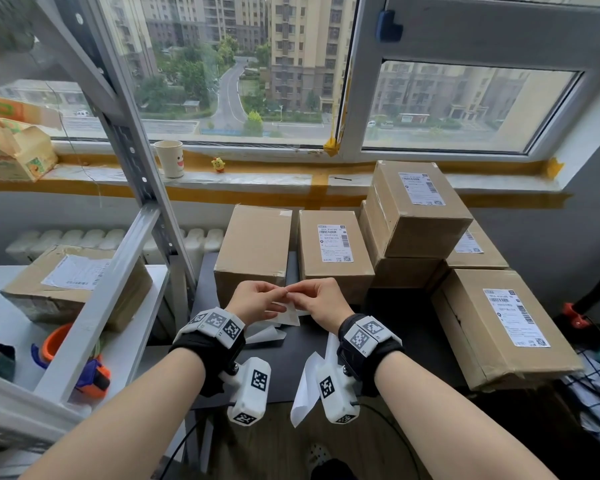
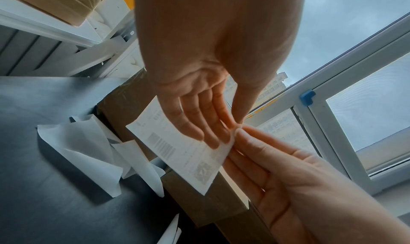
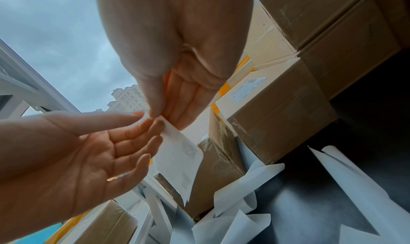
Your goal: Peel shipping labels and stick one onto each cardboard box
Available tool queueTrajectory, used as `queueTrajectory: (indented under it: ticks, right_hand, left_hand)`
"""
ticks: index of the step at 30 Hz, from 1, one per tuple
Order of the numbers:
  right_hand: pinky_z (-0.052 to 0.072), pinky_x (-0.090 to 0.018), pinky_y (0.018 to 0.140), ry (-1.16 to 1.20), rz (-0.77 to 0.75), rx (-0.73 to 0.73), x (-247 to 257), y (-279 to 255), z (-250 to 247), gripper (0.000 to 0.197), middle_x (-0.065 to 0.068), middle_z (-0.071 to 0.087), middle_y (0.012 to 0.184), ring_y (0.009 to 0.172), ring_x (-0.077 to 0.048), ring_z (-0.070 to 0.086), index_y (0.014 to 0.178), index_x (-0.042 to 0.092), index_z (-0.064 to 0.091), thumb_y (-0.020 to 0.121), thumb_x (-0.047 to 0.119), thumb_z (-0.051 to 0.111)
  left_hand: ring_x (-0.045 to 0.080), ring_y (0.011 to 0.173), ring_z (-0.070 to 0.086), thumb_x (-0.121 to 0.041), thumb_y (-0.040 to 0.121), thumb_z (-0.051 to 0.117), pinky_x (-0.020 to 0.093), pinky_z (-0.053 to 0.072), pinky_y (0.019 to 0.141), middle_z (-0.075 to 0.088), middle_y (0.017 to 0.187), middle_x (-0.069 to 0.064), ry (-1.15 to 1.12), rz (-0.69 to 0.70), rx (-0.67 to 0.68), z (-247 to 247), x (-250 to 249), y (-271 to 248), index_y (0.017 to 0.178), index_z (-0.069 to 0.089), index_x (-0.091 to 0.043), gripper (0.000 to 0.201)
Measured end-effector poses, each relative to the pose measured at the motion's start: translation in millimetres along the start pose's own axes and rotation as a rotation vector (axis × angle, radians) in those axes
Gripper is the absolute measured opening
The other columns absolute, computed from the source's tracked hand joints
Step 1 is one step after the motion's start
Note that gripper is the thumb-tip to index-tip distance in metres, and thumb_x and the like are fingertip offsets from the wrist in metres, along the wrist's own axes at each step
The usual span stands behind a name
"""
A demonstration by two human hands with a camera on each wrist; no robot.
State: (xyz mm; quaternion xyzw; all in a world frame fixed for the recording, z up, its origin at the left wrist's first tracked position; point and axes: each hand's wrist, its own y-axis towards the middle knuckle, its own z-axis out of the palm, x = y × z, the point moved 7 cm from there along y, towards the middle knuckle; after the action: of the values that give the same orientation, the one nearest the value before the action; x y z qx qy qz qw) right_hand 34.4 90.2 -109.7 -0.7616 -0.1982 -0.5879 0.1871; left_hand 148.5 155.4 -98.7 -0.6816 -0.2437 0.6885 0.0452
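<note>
Both bare forearms, strapped with black wristbands carrying white marker blocks, reach in from the bottom edge. The left hand (image 1: 253, 299) and right hand (image 1: 321, 299) meet above the dark tabletop (image 1: 388, 344), each pinching the same top corner of a white rectangular shipping label (image 2: 184, 153) between thumb and fingertips. The label hangs below the hands, barcode and QR code showing in the left wrist view. Just beyond the hands stands a plain brown cardboard box with no label (image 1: 253, 247). Beside it, a labelled brown cardboard box (image 1: 333, 251). White curled backing sheets (image 3: 244, 186) lie loose on the tabletop under the wrists.
</note>
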Motion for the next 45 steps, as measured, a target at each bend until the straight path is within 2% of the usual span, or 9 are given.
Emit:
queueTrajectory:
  ticks: [6, 13, 19, 22, 27, 31, 38, 42, 45]
  right_hand:
    - [0.055, -0.033, 0.087, 0.013, 0.008, 0.0, -1.3, -2.1, -0.8, 0.016, -0.021, 0.072, 0.096, 0.085, -0.02, 0.066, 0.098, -0.002, 0.072, 0.085, 0.004, 0.066]
    - [0.057, -0.035, 0.085, 0.03, 0.037, 0.02, -1.5, -7.8, -0.1, 0.016, -0.013, 0.071, 0.087, 0.081, -0.018, 0.066, 0.096, 0.002, 0.073, 0.084, 0.011, 0.068]
    - [0.058, -0.033, 0.079, 0.082, 0.083, -0.021, -2.1, -11.5, -2.8, 0.014, -0.011, 0.068, 0.078, 0.073, -0.019, 0.064, 0.091, -0.003, 0.071, 0.085, 0.009, 0.066]
    - [0.057, -0.037, 0.08, 0.105, 0.105, -0.057, -4.1, -10.1, -5.7, 0.009, -0.007, 0.064, 0.074, 0.073, -0.021, 0.063, 0.086, 0.002, 0.069, 0.088, 0.007, 0.062]
    - [0.057, -0.039, 0.075, 0.187, 0.147, -0.149, -11.0, -7.3, -16.3, 0.019, -0.01, 0.062, 0.076, 0.072, -0.024, 0.062, 0.074, 0.012, 0.06, 0.091, 0.005, 0.057]
    - [0.058, -0.042, 0.079, 0.214, 0.172, -0.175, -17.9, -8.1, -20.4, 0.012, -0.012, 0.065, 0.08, 0.077, -0.027, 0.064, 0.08, 0.007, 0.059, 0.092, 0.007, 0.056]
    - [0.057, -0.024, 0.063, 0.184, 0.207, -0.269, -30.7, -6.0, -38.7, 0.008, -0.006, 0.064, 0.078, 0.07, -0.016, 0.063, 0.091, 0.004, 0.058, 0.094, 0.009, 0.052]
    - [0.055, -0.021, 0.062, 0.169, 0.238, -0.268, -38.1, -1.8, -41.8, 0.008, -0.006, 0.063, 0.08, 0.072, -0.015, 0.062, 0.093, 0.004, 0.058, 0.095, 0.01, 0.053]
    - [0.055, -0.015, 0.057, 0.187, 0.268, -0.218, -39.7, 0.3, -36.5, 0.01, -0.006, 0.062, 0.078, 0.068, -0.014, 0.061, 0.097, 0.0, 0.057, 0.095, 0.009, 0.052]
  left_hand:
    - [0.001, 0.043, 0.061, -0.009, 0.09, 0.057, 0.011, 0.047, 0.048, 0.064, 0.072, 0.007, 0.017, 0.002, -0.013, 1.3, 0.2, -1.2, 0.078, 0.062, -0.009, 0.014]
    - [0.001, 0.046, 0.062, -0.009, 0.09, 0.056, 0.012, 0.047, 0.05, 0.065, 0.072, 0.008, 0.049, 0.013, -0.027, 2.7, 2.6, -2.9, 0.075, 0.063, -0.009, 0.016]
    - [0.011, 0.064, 0.062, -0.01, 0.087, 0.062, 0.011, 0.048, 0.052, 0.066, 0.074, 0.006, 0.106, 0.021, 0.006, 5.2, 2.3, -6.1, 0.076, 0.064, -0.009, 0.011]
    - [0.012, 0.061, 0.061, -0.004, 0.084, 0.063, 0.011, 0.047, 0.05, 0.066, 0.067, 0.004, 0.129, 0.031, -0.029, 2.4, 3.9, -6.9, 0.071, 0.065, -0.007, 0.013]
    - [0.005, 0.046, 0.061, 0.006, 0.078, 0.065, 0.011, 0.05, 0.049, 0.064, 0.047, -0.001, 0.086, 0.002, -0.137, -13.2, 15.2, -6.1, 0.059, 0.061, -0.003, 0.02]
    - [0.002, 0.039, 0.058, 0.008, 0.074, 0.068, 0.01, 0.048, 0.045, 0.063, 0.055, 0.009, 0.056, -0.009, -0.197, -23.3, 21.7, -4.4, 0.061, 0.061, 0.001, 0.017]
    - [0.005, 0.039, 0.058, 0.009, 0.073, 0.07, 0.011, 0.047, 0.044, 0.063, 0.051, 0.008, -0.012, -0.086, -0.186, -30.4, 45.6, 3.4, 0.061, 0.059, 0.001, 0.018]
    - [0.006, 0.043, 0.061, 0.009, 0.074, 0.069, 0.012, 0.051, 0.047, 0.065, 0.062, 0.01, -0.073, -0.183, -0.148, -28.2, 61.8, 8.5, 0.076, 0.062, -0.004, 0.015]
    - [0.003, 0.041, 0.06, 0.01, 0.08, 0.061, 0.011, 0.051, 0.05, 0.066, 0.049, 0.001, -0.078, -0.201, -0.116, -23.2, 65.8, 12.7, 0.078, 0.065, -0.005, 0.015]
